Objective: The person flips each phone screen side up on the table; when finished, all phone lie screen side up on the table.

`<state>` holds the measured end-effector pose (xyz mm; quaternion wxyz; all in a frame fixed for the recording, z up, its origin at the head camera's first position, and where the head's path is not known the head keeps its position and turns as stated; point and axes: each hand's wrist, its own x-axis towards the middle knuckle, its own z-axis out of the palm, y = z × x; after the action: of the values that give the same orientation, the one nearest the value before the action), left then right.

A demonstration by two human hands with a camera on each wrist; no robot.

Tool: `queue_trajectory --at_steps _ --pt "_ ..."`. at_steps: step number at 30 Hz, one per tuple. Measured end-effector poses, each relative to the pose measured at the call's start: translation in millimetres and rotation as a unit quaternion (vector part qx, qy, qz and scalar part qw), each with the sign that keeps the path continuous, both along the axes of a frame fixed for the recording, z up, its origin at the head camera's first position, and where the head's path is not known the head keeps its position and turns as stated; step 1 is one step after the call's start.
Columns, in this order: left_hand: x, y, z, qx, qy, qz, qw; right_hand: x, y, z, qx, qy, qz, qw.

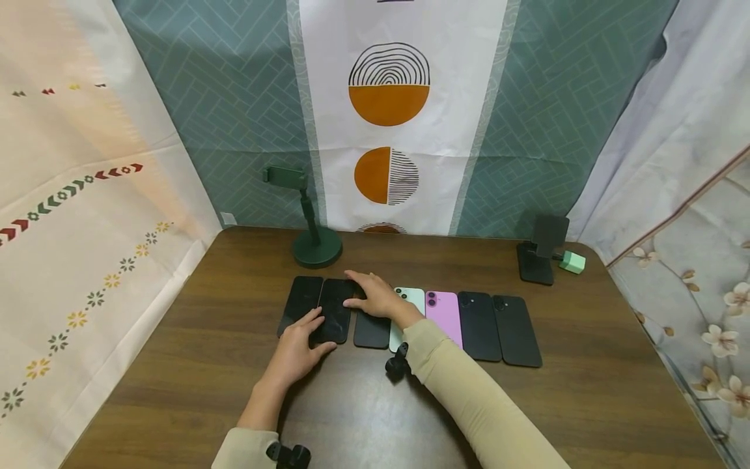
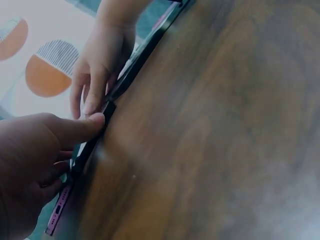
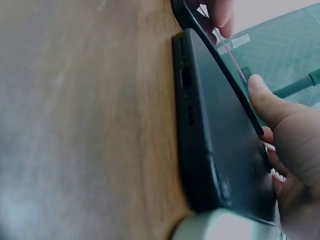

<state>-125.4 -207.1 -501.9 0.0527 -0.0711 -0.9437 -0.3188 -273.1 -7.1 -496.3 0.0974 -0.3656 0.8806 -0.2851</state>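
Note:
Several phones lie side by side in a row. My left hand (image 1: 297,352) grips the lower left part of a black phone (image 1: 336,306), second from the left, with its thumb along the bottom edge. At that phone's upper right corner my right hand (image 1: 379,298) holds on, thumb against the side and fingers by the top. Left of it lies another black phone (image 1: 297,298), whose bottom edge (image 2: 58,210) looks pink in the left wrist view. On the right comes a dark phone (image 1: 372,332), then a mint phone (image 1: 413,297), partly hidden by my right wrist.
Further right lie a purple phone (image 1: 446,314) and two dark phones, one navy-black (image 1: 479,329) and one black (image 1: 518,332). Behind the row stand a green phone stand (image 1: 316,249) and a black stand (image 1: 536,264) with a mint cube (image 1: 572,262). Fabric hangs behind the wooden table (image 1: 193,365).

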Motion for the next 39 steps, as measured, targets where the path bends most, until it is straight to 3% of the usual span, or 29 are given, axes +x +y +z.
queue_trajectory --at_steps 11,18,39 --pt "-1.6 17.6 0.1 0.003 0.045 -0.027 0.9986 -1.9 18.7 5.5 -0.055 0.012 -0.031 0.9980" --pt "-1.9 36.1 -1.8 0.002 0.022 -0.052 0.9984 -4.4 34.2 4.1 -0.074 0.022 -0.047 0.9959" --pt "-9.4 69.1 -4.6 0.013 0.038 -0.088 0.9954 -2.8 76.4 2.6 -0.059 0.000 -0.079 0.9951"
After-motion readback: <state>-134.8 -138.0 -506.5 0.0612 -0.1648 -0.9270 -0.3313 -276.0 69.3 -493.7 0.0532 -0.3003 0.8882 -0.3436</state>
